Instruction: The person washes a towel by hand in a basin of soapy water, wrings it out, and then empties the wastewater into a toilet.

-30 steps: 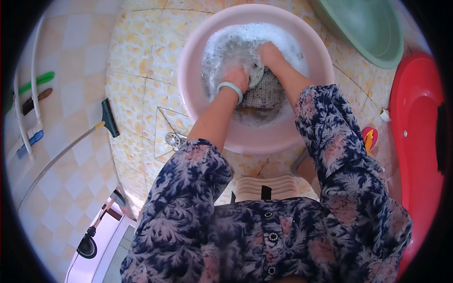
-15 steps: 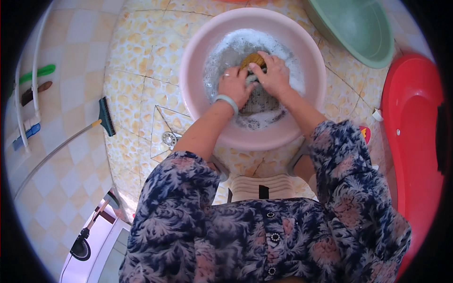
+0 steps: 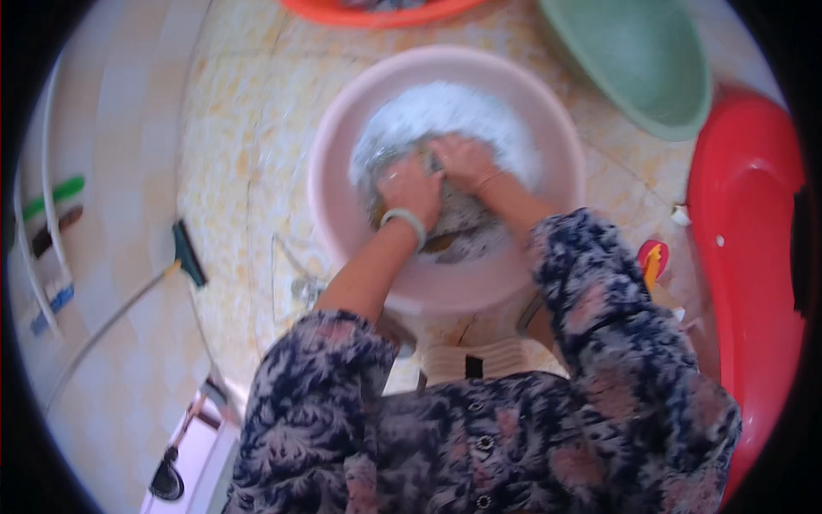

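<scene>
Pressing on one grey knitted cloth, the left hand and right hand show partly curled fingers (whether they pinch it, I can't tell). It lies in one pink basin; slick suds could make it slip, hard shoving slop water out. Beyond: one green basin, one orange basin.

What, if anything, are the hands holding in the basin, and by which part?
The left hand and right hand are on top of the grayish cloth; whether they grip some part or only press cannot be told.

Two hands — three basins — one red tub
</scene>
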{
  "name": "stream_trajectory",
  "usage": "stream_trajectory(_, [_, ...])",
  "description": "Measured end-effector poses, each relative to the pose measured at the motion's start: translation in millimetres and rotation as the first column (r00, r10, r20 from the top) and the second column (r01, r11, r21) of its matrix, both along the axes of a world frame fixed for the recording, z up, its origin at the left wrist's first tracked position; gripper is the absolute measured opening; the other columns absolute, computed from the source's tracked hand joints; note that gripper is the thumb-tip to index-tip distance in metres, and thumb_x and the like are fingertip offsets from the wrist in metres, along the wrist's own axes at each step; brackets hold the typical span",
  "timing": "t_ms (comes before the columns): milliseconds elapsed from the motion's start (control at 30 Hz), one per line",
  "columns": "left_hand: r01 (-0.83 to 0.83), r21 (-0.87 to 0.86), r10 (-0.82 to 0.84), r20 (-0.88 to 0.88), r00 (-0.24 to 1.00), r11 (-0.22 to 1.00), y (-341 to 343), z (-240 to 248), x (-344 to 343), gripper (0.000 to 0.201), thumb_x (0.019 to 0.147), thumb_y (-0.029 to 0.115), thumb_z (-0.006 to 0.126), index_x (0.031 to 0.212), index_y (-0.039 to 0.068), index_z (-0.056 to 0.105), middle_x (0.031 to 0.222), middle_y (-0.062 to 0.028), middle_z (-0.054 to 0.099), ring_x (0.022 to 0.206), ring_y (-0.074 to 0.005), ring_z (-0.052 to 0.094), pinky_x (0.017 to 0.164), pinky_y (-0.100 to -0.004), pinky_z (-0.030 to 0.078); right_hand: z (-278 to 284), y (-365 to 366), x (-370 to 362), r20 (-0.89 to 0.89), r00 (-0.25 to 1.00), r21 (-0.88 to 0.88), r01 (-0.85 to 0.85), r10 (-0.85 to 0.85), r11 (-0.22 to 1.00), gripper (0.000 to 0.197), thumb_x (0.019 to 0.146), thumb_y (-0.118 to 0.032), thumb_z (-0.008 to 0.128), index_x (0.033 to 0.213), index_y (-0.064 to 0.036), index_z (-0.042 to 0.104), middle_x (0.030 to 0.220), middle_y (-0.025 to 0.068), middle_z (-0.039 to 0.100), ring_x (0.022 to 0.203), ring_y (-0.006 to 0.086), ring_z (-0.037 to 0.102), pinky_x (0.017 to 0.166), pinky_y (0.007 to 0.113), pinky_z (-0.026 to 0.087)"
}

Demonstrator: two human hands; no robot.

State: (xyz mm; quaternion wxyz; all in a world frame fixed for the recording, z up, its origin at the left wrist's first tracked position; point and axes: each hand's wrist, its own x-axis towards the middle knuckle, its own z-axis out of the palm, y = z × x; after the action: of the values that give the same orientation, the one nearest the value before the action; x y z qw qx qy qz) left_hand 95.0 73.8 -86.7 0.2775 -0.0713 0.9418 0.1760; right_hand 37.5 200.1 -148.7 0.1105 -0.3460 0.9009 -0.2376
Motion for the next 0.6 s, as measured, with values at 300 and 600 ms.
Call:
stream_trajectory(300, [-0.094, -0.045, 0.098, 0.088, 0.991, 0.995, -31, -19, -38, 0.043, 0.090, 0.034, 0.037, 0.105, 0.000, 0.058, 0.100, -0.0261, 0.059, 0.094, -0.0409, 0.056, 0.089, -0.0445, 0.041, 25, -21, -26, 0.615, 0.705, 0.206, 0.289, -0.353, 0.935, 0.055, 0.086, -0.043, 0.036, 0.112, 0.0034, 0.053, 0.116, 0.0300, 0.049, 0.112, 0.0403, 0.045, 0.098, 0.043, 0.033])
stream_trajectory(600, [-0.133, 0.228, 0.137, -0.002, 0.991, 0.965, -76, 12, -36, 0.049, 0.077, 0.035, 0.062, 0.111, 0.001, 0.053, 0.104, -0.0251, 0.059, 0.098, -0.0388, 0.055, 0.086, -0.0427, 0.043, 64, 11, 51, 0.255, 0.648, 0.098, 0.721, -0.718, 0.686, 0.057, 0.081, -0.038, 0.056, 0.123, -0.0007, 0.045, 0.122, 0.0219, 0.049, 0.114, 0.0367, 0.046, 0.097, 0.039, 0.035])
